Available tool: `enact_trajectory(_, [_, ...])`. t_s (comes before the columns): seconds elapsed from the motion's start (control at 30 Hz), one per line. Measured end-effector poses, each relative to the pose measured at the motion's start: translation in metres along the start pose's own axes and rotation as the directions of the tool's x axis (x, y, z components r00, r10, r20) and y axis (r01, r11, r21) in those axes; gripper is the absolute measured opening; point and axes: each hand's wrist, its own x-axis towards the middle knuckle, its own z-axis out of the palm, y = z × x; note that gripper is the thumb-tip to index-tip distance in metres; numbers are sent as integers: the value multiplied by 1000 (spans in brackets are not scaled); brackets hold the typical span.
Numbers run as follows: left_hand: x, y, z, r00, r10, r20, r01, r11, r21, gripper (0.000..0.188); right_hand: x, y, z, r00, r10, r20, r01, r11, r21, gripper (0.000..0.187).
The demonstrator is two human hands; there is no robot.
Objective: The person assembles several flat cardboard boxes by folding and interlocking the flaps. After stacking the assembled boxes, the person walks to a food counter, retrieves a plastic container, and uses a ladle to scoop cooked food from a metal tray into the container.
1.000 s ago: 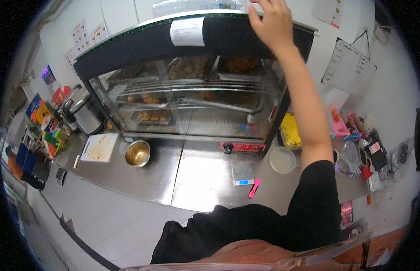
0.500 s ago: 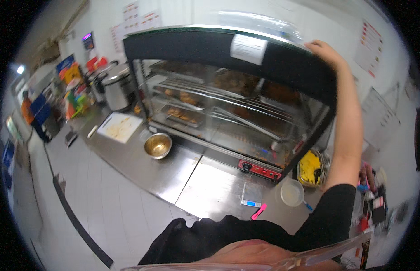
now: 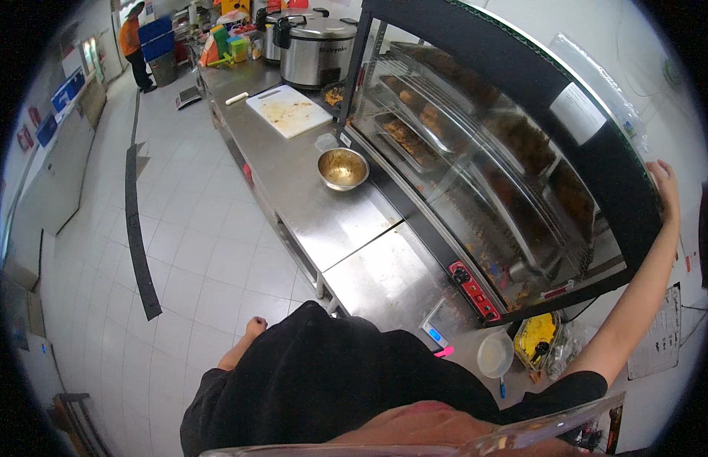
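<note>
At head view, far right | right hand (image 3: 663, 186): raised, fingers spread flat on top rear edge of heated display case (image 3: 514, 145), clasping nothing | left hand (image 3: 254, 327): hangs low, loosely curled, empty | advice: keep palm flat, clear of hot glass | steel bowl (image 3: 342, 167) on counter (image 3: 308, 198)

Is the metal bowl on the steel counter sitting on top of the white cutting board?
No, the metal bowl rests directly on the steel counter, apart from the white cutting board lying farther along.
</note>
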Motion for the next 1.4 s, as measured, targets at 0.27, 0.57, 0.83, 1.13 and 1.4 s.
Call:
enact_trajectory(0.27, [-7,177,-62,770,349,-535,-538,806,-248,19,-26,-7,-12,843,-311,-440,176,931,-320,68])
enact_trajectory(0.57, [-194,496,-168,27,999,-18,-235,-11,-972,82,-309,-233,111,174,-985,-1,960,169,225,71])
enact_trajectory(0.83, [-234,523,-142,-39,997,62,169,68,-983,119,-351,-245,116,144,-957,250,787,264,558,77])
enact_trajectory(1.13, [-248,525,-144,33,994,106,-111,109,-988,118,-345,-240,101,86,-940,331,752,279,597,80])
enact_trajectory(1.4, [-268,525,-158,164,981,100,-174,129,-976,97,-356,-228,109,159,-968,196,774,245,584,86])
